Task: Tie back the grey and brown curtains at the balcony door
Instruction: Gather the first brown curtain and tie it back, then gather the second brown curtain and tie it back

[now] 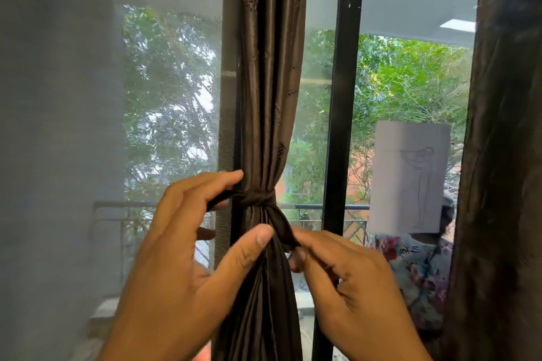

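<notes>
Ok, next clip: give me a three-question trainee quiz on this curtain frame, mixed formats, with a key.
1. True or false: the tie band is already knotted around the gathered brown curtain.
2. Multiple choice: what does the right hand pinch? A) the door frame B) the lower tail of the tie band C) the grey sheer curtain
3. Fill in: the left hand holds the band's other end on the ___ side of the knot.

Key: 1 true. 2 B. 3 left. The grey sheer curtain hangs loose at far left, and the black door frame stands right of the bundle.
</notes>
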